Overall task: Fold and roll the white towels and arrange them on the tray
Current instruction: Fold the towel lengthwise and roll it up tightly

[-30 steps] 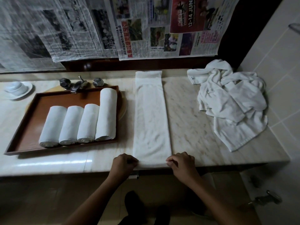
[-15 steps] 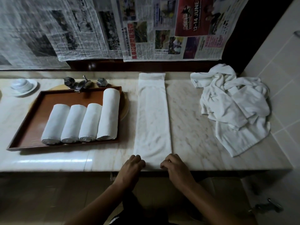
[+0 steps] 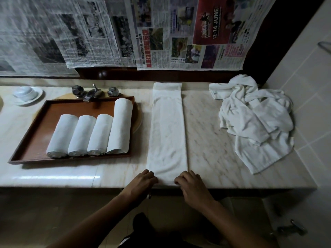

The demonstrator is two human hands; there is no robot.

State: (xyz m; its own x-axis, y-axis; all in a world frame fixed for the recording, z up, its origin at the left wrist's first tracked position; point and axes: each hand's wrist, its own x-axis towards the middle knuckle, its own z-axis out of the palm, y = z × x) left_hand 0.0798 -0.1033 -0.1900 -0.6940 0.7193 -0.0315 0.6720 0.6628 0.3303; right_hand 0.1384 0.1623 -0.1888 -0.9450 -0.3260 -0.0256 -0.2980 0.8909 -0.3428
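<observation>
A white towel (image 3: 167,129), folded into a long narrow strip, lies on the marble counter and runs from the back wall to the front edge. My left hand (image 3: 141,183) and my right hand (image 3: 190,184) curl their fingers round the strip's near end, one at each corner. The near end looks slightly turned up between them. To the left, a brown wooden tray (image 3: 37,127) holds several rolled white towels (image 3: 91,135) side by side, the rightmost one longer.
A heap of unfolded white towels (image 3: 258,119) lies at the counter's right end by the tiled wall. A metal tap with two knobs (image 3: 93,92) stands behind the tray, a white cup on a saucer (image 3: 26,93) at far left. Newspapers (image 3: 161,33) cover the back wall.
My hands have moved closer together along the towel's near end and sit slightly further onto the counter. The view has shifted a little; the towels and tray have not moved.
</observation>
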